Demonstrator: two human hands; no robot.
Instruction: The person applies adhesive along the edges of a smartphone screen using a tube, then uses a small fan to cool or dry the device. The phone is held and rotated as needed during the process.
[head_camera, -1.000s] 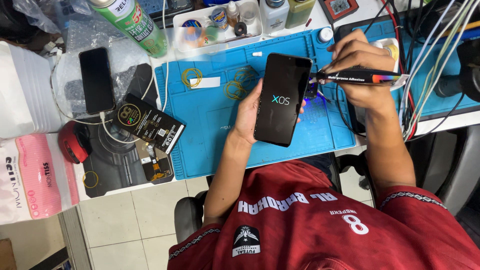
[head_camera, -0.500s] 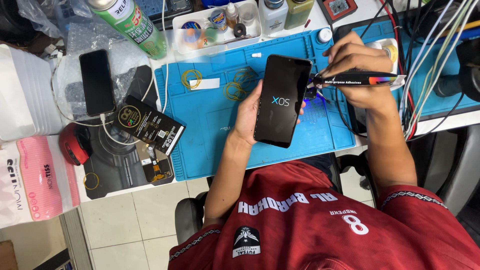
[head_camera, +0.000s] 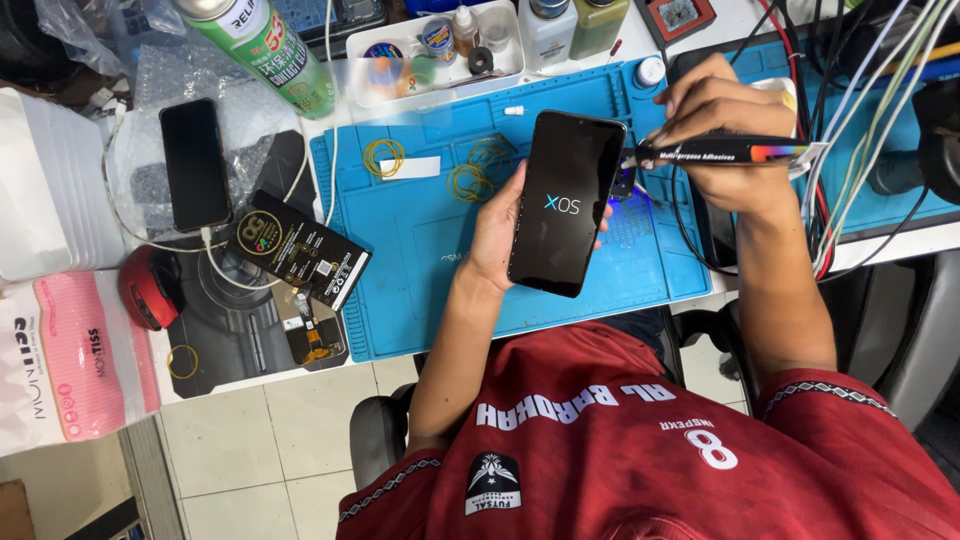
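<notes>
Not much has moved over the last second, honestly: the slim black smartphone with the lit boot screen (head_camera: 565, 203) sits at the same tilt in the left hand (head_camera: 500, 225), and the black tube of adhesive with the rainbow-coloured end (head_camera: 725, 151) has only crept a hair, its tip still parked at the phone's upper right edge. So my read is the work is in a steady, careful stretch along that edge rather than switching to anything new. Pose-wise, the left hand cradles the phone from behind and below, fingers wrapped around its left side, screen facing up, held just above the blue silicone work mat (head_camera: 420, 240). The right hand (head_camera: 715, 120) is clenched around the tube like a pen, wrist bent inward, forearm coming up from the lower right past a bundle of cables (head_camera: 850, 130). I can't tell if the nozzle actually touches the phone or just hovers beside it. Around the hands: 2 clusters of yellow rubber bands (head_camera: 383, 156) lie on the mat, a second black phone (head_camera: 195, 165) is plugged in well off to the left, and a green spray can (head_camera: 262, 50) lies up top.
</notes>
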